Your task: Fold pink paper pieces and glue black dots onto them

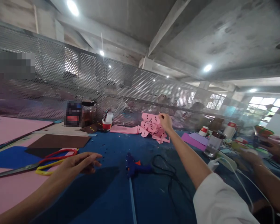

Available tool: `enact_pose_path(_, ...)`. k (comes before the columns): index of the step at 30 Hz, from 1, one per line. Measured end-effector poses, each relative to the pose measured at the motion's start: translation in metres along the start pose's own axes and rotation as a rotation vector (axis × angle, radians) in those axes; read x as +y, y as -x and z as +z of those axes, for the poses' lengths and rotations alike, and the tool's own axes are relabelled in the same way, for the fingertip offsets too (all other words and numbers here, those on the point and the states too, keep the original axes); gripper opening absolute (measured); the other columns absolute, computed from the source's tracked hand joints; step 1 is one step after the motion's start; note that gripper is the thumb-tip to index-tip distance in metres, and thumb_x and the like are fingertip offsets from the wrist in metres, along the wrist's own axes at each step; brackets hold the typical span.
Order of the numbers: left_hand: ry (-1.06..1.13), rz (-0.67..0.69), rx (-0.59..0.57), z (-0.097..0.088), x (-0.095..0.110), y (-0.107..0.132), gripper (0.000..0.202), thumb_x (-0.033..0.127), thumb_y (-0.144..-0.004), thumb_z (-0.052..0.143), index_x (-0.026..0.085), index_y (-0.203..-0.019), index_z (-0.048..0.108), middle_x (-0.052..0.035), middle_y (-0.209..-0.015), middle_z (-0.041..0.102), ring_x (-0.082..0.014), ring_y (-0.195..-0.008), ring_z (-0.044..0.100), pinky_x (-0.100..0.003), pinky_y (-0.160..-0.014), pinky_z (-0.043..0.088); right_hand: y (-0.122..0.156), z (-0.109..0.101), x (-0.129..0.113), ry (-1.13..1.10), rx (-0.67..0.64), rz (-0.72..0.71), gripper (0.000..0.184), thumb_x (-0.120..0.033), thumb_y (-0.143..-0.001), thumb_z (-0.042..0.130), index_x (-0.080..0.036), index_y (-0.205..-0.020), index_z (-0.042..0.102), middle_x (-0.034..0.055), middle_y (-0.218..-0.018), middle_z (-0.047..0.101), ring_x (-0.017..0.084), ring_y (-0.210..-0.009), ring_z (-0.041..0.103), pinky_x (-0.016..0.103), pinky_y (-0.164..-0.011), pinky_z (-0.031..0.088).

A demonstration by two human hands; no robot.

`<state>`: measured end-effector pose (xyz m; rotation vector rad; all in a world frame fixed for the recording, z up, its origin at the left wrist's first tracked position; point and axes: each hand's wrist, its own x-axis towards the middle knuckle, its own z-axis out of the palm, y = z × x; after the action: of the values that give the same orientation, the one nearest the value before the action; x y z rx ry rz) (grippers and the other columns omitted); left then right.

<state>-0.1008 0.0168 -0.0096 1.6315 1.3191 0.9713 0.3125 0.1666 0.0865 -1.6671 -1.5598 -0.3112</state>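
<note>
My right hand (165, 122) reaches far across the blue table (107, 186) and pinches a pink foam cut-out at the top of a pile of pink cut-outs with dark dots (152, 128). My left hand (80, 163) hovers low over the table on the left with its fingers stretched out and loosely together, holding nothing. It is next to the scissors with red and yellow handles (53, 160). A blue hot glue gun (134, 166) lies between my arms, with its black cord (170, 180) trailing to the right.
Pink, blue and brown foam sheets (58, 141) cover the left side. A red cup (106, 124) and a dark jar (87, 113) stand by the perforated metal screen. Another person's hands (270, 149) work at the right, near a clear jar (213, 143) and purple sheets (194, 140).
</note>
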Motion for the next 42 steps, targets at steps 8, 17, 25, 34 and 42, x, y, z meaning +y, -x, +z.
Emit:
enact_pose_path(8,0.097,-0.062,-0.003,0.004,0.012,0.006,0.057,0.071,-0.062,0.062,0.023,-0.09,0.076,-0.0063,-0.085,0.077,-0.0271,-0.08,0.071,-0.037,-0.077,0.057,-0.011,0.025,0.015,0.236,0.006,0.077,0.031,-0.034,-0.098,0.06,-0.017,-0.123,0.061,0.0096,-0.125,0.062,0.023,-0.106,0.064,0.044,-0.09,0.055)
enact_pose_path(17,0.083,-0.065,-0.015,0.004,0.012,0.007,0.053,0.07,-0.063,0.06,0.024,-0.086,0.076,-0.0065,-0.081,0.076,-0.0277,-0.077,0.07,-0.038,-0.074,0.056,-0.004,0.044,0.018,0.338,-0.027,0.017,0.031,-0.035,-0.098,0.06,-0.017,-0.124,0.061,0.0097,-0.126,0.061,0.023,-0.108,0.063,0.045,-0.091,0.054)
enact_pose_path(25,0.073,-0.056,-0.019,0.003,0.013,0.005,0.053,0.069,-0.062,0.061,0.024,-0.086,0.076,-0.0055,-0.08,0.076,-0.0277,-0.078,0.07,-0.038,-0.075,0.057,0.007,0.027,0.007,0.261,0.013,-0.077,0.024,-0.029,-0.097,0.057,-0.018,-0.117,0.064,0.0113,-0.127,0.058,0.028,-0.12,0.053,0.049,-0.101,0.043)
enact_pose_path(34,0.051,0.02,-0.037,0.001,-0.01,-0.003,0.054,0.068,-0.076,0.059,0.021,-0.097,0.075,-0.0079,-0.085,0.076,-0.026,-0.081,0.071,-0.036,-0.077,0.058,0.09,-0.027,-0.035,0.062,-0.301,-0.439,0.02,-0.027,-0.099,0.051,-0.02,-0.098,0.07,0.0052,-0.102,0.067,0.018,-0.097,0.061,0.032,-0.088,0.046)
enact_pose_path(42,0.057,0.069,-0.072,0.001,-0.015,-0.002,0.047,0.061,-0.086,0.057,0.02,-0.103,0.073,-0.0057,-0.087,0.075,-0.0225,-0.081,0.071,-0.033,-0.078,0.057,0.189,-0.047,-0.041,0.04,-0.625,-0.632,0.02,-0.034,-0.1,0.056,-0.021,-0.102,0.07,0.0058,-0.101,0.069,0.02,-0.096,0.064,0.034,-0.086,0.046)
